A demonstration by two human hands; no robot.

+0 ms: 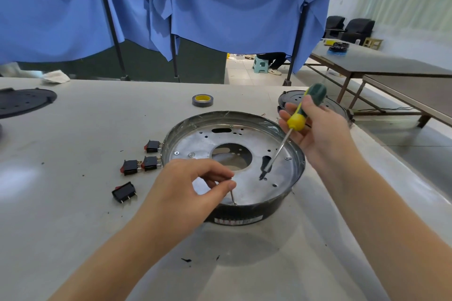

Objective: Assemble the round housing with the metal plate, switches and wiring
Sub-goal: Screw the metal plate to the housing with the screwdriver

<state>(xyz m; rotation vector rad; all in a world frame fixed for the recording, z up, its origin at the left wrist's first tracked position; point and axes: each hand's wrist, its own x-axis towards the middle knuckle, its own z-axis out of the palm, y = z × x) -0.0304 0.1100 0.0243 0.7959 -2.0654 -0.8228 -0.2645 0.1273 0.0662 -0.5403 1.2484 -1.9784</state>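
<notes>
A round black housing [247, 210] stands on the table with a silver metal plate [247, 134] lying inside it. My left hand [186, 186] pinches a long screw [232, 197] upright, its tip on the plate's near edge. My right hand [315, 129] grips a yellow and green screwdriver [297, 118] by the handle. Its shaft slants down over the plate, the tip near a dark slot. Several black rocker switches [132, 166] with red faces lie on the table left of the housing. No wiring is visible.
A roll of grey tape [202, 100] sits behind the housing. A second black round part [288, 99] lies behind my right hand, another black disc [22, 101] at the far left. Blue cloth hangs at the back. More tables stand to the right.
</notes>
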